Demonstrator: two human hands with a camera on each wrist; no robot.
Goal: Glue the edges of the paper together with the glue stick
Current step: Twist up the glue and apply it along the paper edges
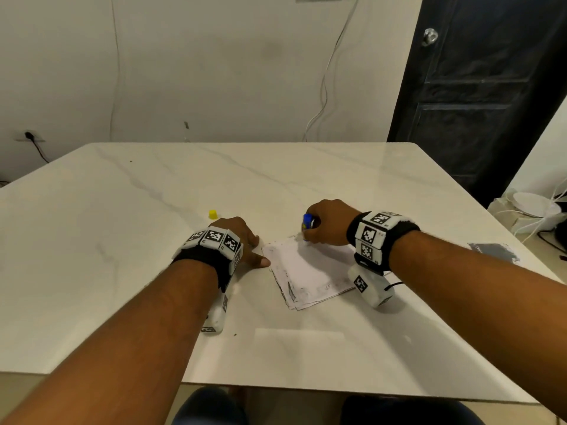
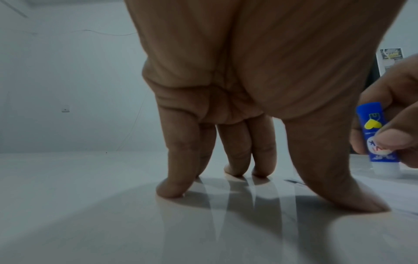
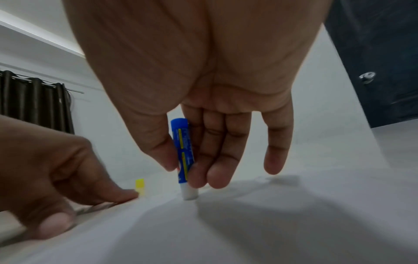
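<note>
Right hand point(image 1: 328, 223): pinches the blue glue stick point(image 1: 307, 223) between thumb and fingers, stick upright, its pale uncapped end down on the paper point(image 1: 310, 271) at that sheet's upper edge, right of centre in the head view. In the right wrist view the stick's tip point(image 3: 189, 193) meets the white sheet at mid-frame; the little finger stands apart from the others and touches nothing.

Left hand point(image 1: 242, 237): fingers straight and spread, tips pressed down on the table point(image 1: 122, 240) just left of the paper. The thumb point(image 2: 353, 198) reaches the sheet's left edge (whether it bears on the paper or only on the table beside it cannot be told).

Paper: lies flat, skewed, in the lower centre-right of the head view, with ragged layered edges showing along its left and lower sides.

Yellow cap point(image 1: 213, 214): stands on the table above the left hand, apart from the stick.

Dark door point(image 1: 478, 87): upper right of the head view.
</note>
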